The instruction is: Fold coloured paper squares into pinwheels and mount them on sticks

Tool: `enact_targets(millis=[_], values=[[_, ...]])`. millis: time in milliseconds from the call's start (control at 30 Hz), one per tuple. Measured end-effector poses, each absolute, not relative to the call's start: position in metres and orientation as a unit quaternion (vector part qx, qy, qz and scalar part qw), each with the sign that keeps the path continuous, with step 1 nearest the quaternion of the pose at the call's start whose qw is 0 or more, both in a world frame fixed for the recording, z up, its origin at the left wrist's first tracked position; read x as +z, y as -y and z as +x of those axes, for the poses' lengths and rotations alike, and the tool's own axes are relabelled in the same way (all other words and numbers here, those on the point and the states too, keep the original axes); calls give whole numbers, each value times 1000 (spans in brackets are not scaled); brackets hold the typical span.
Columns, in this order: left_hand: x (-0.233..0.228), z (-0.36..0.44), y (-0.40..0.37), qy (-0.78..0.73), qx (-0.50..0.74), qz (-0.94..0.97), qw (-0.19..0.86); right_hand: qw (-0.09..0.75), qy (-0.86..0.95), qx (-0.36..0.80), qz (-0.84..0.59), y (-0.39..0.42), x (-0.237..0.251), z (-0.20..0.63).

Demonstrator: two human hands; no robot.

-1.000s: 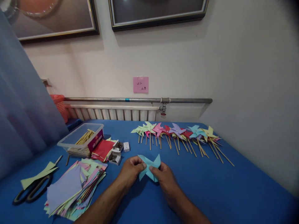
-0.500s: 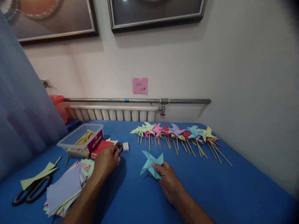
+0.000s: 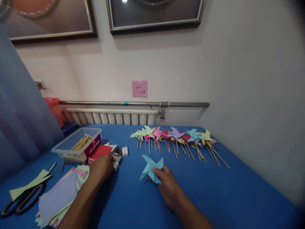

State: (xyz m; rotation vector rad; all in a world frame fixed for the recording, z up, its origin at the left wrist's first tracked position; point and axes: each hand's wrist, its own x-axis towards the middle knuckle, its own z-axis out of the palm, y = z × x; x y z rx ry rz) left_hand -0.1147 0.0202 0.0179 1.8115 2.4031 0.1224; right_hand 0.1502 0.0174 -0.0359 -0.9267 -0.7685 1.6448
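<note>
Right hand (image 3: pixel 166 186) grips blue pinwheel (image 3: pixel 150 168); left hand (image 3: pixel 101 168) at pin box (image 3: pixel 116 153), grasp unclear.

Home craft room, radiator (image 3: pixel 107 117), framed pictures (image 3: pixel 154 14), blue table (image 3: pixel 214 190), paper pinwheels (image 3: pixel 176 136)

Two hands at the blue table: left hand (image 3: pixel 101 167), right hand (image 3: pixel 166 186). One loose blue pinwheel (image 3: pixel 150 168), one pair of scissors (image 3: pixel 20 202), one clear plastic tub (image 3: pixel 77 143), two framed pictures (image 3: pixel 154 14), one pink note (image 3: pixel 139 88).
</note>
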Motion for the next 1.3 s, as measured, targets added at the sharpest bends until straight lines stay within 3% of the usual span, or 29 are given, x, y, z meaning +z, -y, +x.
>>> enact_targets(millis=[400, 900, 1300], values=[[9, -118, -21, -788, 74, 609, 54, 524, 328, 688, -380, -16, -37, 150], [11, -104, -22, -764, -1, 644, 36, 524, 332, 687, -380, -16, -40, 150], [18, -104, -18, -768, 54, 637, 31, 515, 335, 687, -388, -15, -36, 151]])
